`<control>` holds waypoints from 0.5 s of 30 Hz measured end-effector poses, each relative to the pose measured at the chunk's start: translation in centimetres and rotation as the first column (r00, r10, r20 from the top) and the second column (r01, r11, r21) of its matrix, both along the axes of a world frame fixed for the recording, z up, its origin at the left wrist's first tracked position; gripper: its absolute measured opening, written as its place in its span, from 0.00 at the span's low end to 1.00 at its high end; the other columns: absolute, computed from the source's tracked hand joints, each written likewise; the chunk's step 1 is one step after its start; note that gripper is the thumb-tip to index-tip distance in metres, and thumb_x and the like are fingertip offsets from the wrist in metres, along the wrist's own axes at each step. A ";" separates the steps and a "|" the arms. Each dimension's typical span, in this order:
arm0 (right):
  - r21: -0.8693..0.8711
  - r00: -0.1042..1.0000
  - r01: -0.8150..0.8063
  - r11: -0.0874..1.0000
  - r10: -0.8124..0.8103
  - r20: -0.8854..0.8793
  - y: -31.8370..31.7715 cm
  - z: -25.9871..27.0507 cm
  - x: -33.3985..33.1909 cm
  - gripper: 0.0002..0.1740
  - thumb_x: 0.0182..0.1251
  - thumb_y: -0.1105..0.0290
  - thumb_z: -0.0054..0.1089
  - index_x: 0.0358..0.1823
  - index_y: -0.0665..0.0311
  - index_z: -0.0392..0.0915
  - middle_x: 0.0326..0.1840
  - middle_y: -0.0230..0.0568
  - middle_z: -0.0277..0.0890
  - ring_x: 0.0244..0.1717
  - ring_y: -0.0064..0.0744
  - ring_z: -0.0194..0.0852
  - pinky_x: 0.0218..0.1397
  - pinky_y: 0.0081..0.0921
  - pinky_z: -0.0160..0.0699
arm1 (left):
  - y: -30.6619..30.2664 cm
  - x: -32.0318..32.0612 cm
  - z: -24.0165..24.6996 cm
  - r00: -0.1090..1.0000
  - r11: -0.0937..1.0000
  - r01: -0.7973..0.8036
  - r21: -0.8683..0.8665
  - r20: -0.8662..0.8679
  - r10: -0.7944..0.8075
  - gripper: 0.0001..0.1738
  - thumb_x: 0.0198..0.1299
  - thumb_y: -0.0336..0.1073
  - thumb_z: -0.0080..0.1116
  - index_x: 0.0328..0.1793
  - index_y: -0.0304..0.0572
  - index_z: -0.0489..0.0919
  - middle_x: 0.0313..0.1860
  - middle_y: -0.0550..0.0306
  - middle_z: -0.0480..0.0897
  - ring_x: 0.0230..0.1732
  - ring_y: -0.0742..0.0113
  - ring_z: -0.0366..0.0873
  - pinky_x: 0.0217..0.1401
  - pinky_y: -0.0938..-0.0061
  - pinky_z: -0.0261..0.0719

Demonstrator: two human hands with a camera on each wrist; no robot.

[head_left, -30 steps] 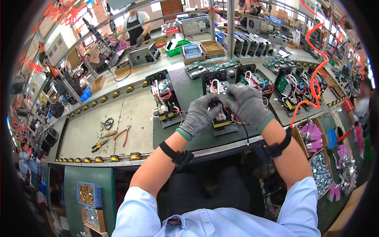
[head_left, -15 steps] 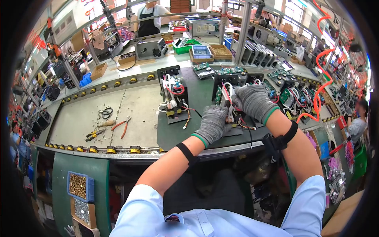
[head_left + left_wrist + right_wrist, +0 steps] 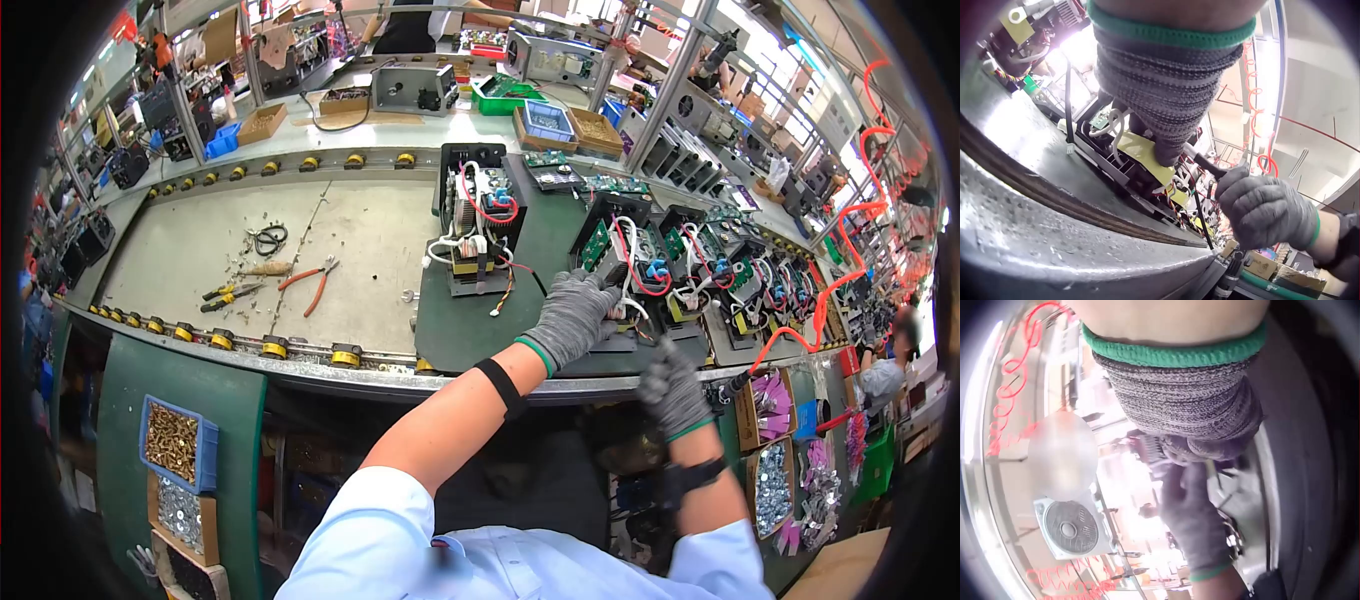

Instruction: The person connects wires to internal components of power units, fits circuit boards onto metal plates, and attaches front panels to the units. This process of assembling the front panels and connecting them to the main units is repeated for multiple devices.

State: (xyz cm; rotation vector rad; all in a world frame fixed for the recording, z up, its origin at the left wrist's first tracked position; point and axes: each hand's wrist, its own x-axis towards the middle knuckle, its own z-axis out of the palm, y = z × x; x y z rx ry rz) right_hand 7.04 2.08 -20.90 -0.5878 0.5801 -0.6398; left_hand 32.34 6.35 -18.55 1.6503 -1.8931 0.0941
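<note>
In the head view, the left gloved hand is at the near end of an open electronic unit, its curled fingers around a black piece. Its fingertips lie beside yellow tape and white wires in the left wrist view. The right gloved hand is blurred near the bench's front edge, with bent fingers; whether it holds the dark, rod-like thing running between the hands is unclear. Right of it hangs a black driver on a red coiled hose.
Another wired unit stands left, with several more at right. Red-handled pliers, yellow-black cutters and a coiled black cable lie on the metal surface. A blue screw bin sits lower left; boxes of metal parts stand lower right.
The right hand has left the unit and moved down towards the bench's front edge. The left hand remains at the unit. The head view has shifted, with the bench scene turned.
</note>
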 end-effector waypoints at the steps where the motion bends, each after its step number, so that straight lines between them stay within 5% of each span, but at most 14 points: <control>1: 0.209 0.992 0.068 0.975 -0.089 0.091 2.2 -1.6 1.7 0.18 0.80 0.49 0.55 0.30 0.46 0.76 0.15 0.17 0.47 0.11 0.19 0.44 0.14 0.23 0.46 | -0.1 -0.1 -0.4 1.000 0.999 0.014 -0.038 0.019 -0.013 0.28 0.51 0.53 0.74 0.57 0.52 0.85 0.49 0.53 0.84 0.57 0.51 0.79 0.62 0.54 0.73; 3: 0.232 0.925 -0.091 0.968 -0.004 0.379 3.8 -6.3 4.2 0.20 0.81 0.46 0.50 0.32 0.49 0.77 0.16 0.19 0.49 0.12 0.21 0.44 0.16 0.25 0.50 | -0.3 0.0 0.3 0.998 1.000 0.009 -0.002 0.059 -0.009 0.27 0.51 0.53 0.73 0.55 0.51 0.85 0.49 0.54 0.84 0.57 0.52 0.79 0.60 0.54 0.74; 5: 0.210 0.974 0.157 0.965 -0.187 0.129 5.3 -5.0 6.1 0.18 0.79 0.47 0.54 0.38 0.52 0.77 0.19 0.22 0.60 0.13 0.24 0.53 0.17 0.27 0.58 | -0.5 0.3 0.5 0.991 0.998 0.052 0.038 0.119 -0.056 0.26 0.52 0.52 0.73 0.54 0.50 0.85 0.49 0.53 0.84 0.57 0.52 0.79 0.60 0.54 0.74; 6: 0.210 0.973 0.159 0.965 -0.189 0.129 5.5 -3.8 6.1 0.18 0.79 0.47 0.54 0.38 0.52 0.77 0.19 0.22 0.60 0.13 0.24 0.53 0.17 0.27 0.58 | -0.7 0.4 0.4 0.990 0.997 0.080 -0.009 0.115 -0.078 0.23 0.52 0.50 0.73 0.50 0.50 0.85 0.48 0.53 0.84 0.55 0.52 0.80 0.59 0.54 0.74; 8: -0.090 0.930 0.182 0.979 -0.202 -0.309 5.0 -1.6 5.5 0.17 0.78 0.50 0.58 0.43 0.56 0.78 0.24 0.29 0.71 0.16 0.27 0.65 0.19 0.27 0.68 | -1.0 0.3 0.4 0.991 0.997 0.074 0.019 0.109 -0.076 0.21 0.51 0.50 0.73 0.48 0.50 0.85 0.46 0.53 0.84 0.54 0.52 0.81 0.58 0.55 0.75; 9: -0.333 0.899 0.048 0.942 -0.185 -0.396 3.5 -1.7 4.0 0.15 0.77 0.55 0.59 0.47 0.60 0.77 0.29 0.34 0.78 0.20 0.27 0.73 0.21 0.27 0.76 | -1.0 0.2 0.4 0.992 0.996 0.070 0.051 0.103 -0.075 0.20 0.51 0.50 0.73 0.46 0.51 0.85 0.45 0.53 0.85 0.52 0.52 0.82 0.57 0.55 0.75; 11: -0.589 0.768 -0.112 0.801 -0.306 -0.562 3.4 2.6 4.9 0.16 0.74 0.59 0.62 0.51 0.63 0.76 0.29 0.37 0.78 0.20 0.26 0.74 0.21 0.26 0.76 | -0.9 0.2 0.4 0.994 0.998 0.042 0.056 0.099 -0.047 0.19 0.51 0.50 0.73 0.44 0.51 0.85 0.43 0.54 0.85 0.51 0.52 0.83 0.57 0.56 0.76; 15: -0.540 0.598 -0.411 0.734 -0.230 -0.768 0.8 6.8 7.8 0.22 0.67 0.59 0.66 0.55 0.65 0.75 0.30 0.38 0.79 0.22 0.24 0.75 0.22 0.25 0.76 | -1.1 0.4 0.2 0.990 0.996 0.071 0.052 0.120 -0.077 0.21 0.49 0.51 0.74 0.45 0.50 0.84 0.40 0.53 0.86 0.50 0.53 0.84 0.55 0.57 0.76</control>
